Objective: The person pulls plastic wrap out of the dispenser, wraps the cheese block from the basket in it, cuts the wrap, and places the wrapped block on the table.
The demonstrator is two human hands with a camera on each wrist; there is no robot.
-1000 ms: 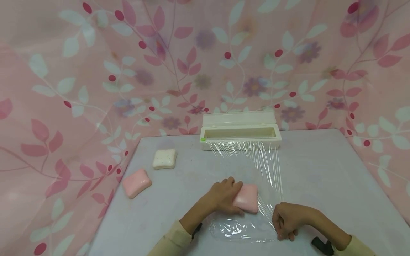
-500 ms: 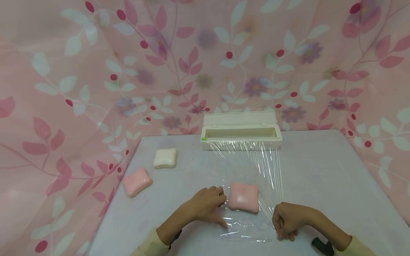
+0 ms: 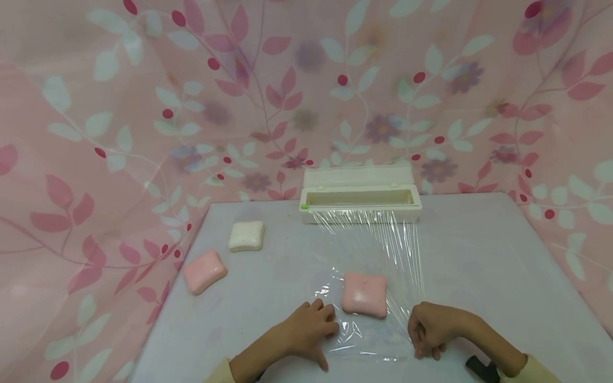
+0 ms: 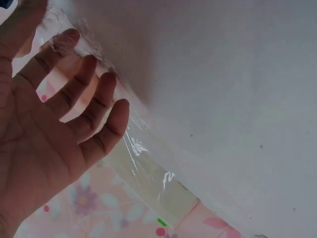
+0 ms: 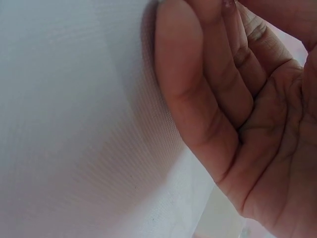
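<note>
The right grip (image 3: 431, 327) hides a corner of the film (image 3: 356, 334); its sleeve (image 3: 530, 370) runs off-frame.

A pink, squarish bar (image 3: 364, 296) lies flat, apparently atop clear, creased plastic film (image 3: 396, 252).

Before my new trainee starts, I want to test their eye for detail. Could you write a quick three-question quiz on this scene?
1. Count: how many soap bars show in the head view?
2. True or false: the left hand is gripping a soap bar.
3. Multiple choice: the clear film stretches toward the person from A) a tray, B) the white box, C) a cup.

Key: 1. Three: two pink, one white. 2. False; its fingers are spread beside the nearest pink bar. 3. B.
</note>
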